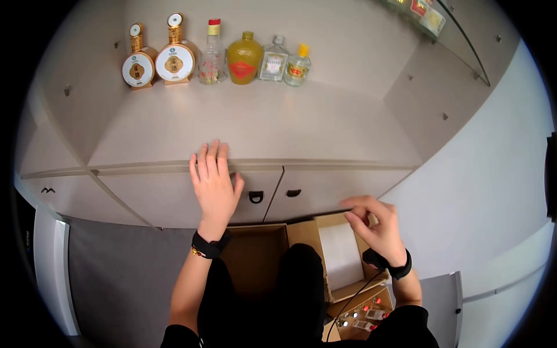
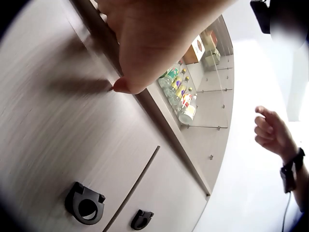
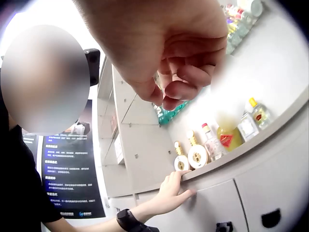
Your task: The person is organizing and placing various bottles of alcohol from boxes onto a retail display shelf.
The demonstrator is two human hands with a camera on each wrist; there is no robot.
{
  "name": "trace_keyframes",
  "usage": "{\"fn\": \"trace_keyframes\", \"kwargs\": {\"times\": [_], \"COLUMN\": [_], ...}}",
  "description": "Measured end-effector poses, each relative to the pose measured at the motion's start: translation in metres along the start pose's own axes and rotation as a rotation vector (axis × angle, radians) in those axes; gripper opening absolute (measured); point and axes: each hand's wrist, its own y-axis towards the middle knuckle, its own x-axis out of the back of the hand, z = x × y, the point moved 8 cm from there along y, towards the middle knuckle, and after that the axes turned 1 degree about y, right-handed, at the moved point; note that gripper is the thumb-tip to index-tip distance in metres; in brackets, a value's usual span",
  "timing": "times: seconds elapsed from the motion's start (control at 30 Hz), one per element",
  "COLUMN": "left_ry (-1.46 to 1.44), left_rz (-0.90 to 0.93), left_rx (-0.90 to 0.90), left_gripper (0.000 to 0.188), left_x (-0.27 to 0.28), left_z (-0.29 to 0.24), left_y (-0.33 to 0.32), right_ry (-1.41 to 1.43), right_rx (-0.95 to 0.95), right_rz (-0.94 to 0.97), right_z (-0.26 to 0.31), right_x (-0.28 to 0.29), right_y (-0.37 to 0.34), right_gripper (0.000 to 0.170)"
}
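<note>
My left hand (image 1: pixel 213 188) rests on the front edge of the cabinet shelf (image 1: pixel 255 122), fingers straight over the edge. My right hand (image 1: pixel 380 227) hangs in the air above the boxes at the right, fingers loosely bent and holding nothing. Along the back of the shelf stand two round gold-and-white bottles (image 1: pixel 175 62), a clear bottle with a red cap (image 1: pixel 212 58), an olive-yellow bottle (image 1: pixel 243 55), a clear squarish bottle (image 1: pixel 274 61) and a small yellow-capped bottle (image 1: pixel 297 68). All stand upright, apart from both hands.
Below the shelf are cabinet doors with black pulls (image 1: pixel 256 197). Cardboard boxes stand by the person's legs: a brown one (image 1: pixel 255 232) between them, another with a white sheet (image 1: pixel 341 252), and a bottle-filled box (image 1: pixel 371 298). A glass shelf (image 1: pixel 464 49) with bottles overhangs the upper right.
</note>
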Motion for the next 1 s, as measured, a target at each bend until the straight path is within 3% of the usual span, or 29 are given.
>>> {"fn": "trace_keyframes", "kwargs": {"times": [0.1, 0.2, 0.37, 0.53, 0.63, 0.73, 0.87, 1.0], "left_ry": [0.007, 0.002, 0.081, 0.142, -0.119, -0.022, 0.137, 0.066], "left_rz": [-0.006, -0.021, 0.011, 0.154, 0.227, 0.204, 0.087, -0.01], "left_rx": [0.003, 0.007, -0.007, -0.073, -0.243, -0.285, -0.333, -0.411], "left_gripper": [0.057, 0.056, 0.059, 0.066, 0.07, 0.073, 0.067, 0.058], "left_x": [0.001, 0.001, -0.003, -0.015, -0.036, -0.057, -0.062, -0.055], "left_z": [-0.001, -0.002, -0.011, -0.059, -0.109, -0.148, -0.147, -0.144], "left_y": [0.0, 0.001, 0.003, 0.007, 0.008, 0.005, 0.004, 0.004], "right_ry": [0.0, -0.12, -0.018, -0.1, -0.112, -0.16, -0.196, -0.318], "right_rx": [-0.092, -0.408, -0.58, -0.612, -0.571, -0.543, -0.645, -0.778], "right_rz": [-0.119, -0.327, -0.448, -0.315, -0.305, -0.322, -0.368, -0.395], "right_z": [-0.029, -0.087, -0.137, -0.147, -0.144, -0.139, -0.135, -0.142], "right_x": [0.013, 0.014, -0.019, -0.014, -0.002, 0.015, 0.046, 0.063], "right_y": [-0.044, -0.103, -0.191, -0.201, -0.191, -0.196, -0.225, -0.274], "right_gripper": [0.014, 0.009, 0.005, 0.005, 0.006, 0.007, 0.006, 0.008]}}
